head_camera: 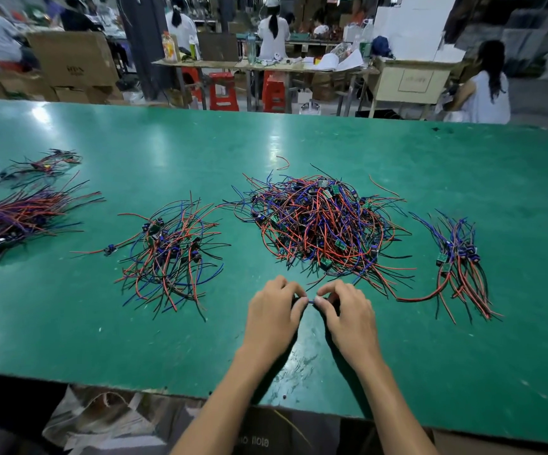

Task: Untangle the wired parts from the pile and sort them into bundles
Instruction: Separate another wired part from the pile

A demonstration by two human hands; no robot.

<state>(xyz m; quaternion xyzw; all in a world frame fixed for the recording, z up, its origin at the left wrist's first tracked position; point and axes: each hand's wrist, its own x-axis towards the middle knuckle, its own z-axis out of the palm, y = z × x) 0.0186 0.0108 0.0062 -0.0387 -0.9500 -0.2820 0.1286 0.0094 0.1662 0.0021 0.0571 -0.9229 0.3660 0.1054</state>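
Observation:
A big tangled pile (323,224) of red, blue and black wires with small green boards lies at the table's middle. Just in front of it my left hand (274,315) and my right hand (348,311) face each other, fingers curled, and pinch a short dark wired part (310,302) between them; most of the part is hidden by my fingers. A looser heap (171,254) lies to the left. A neater bundle (460,261) lies to the right, its wires pointing toward me. More bundles (13,218) lie at the far left.
The green table (299,142) ends in a front edge close to my body. A single red wire scrap (284,162) lies behind the pile. Across the aisle stand benches, red stools (221,90), cardboard boxes and several seated people.

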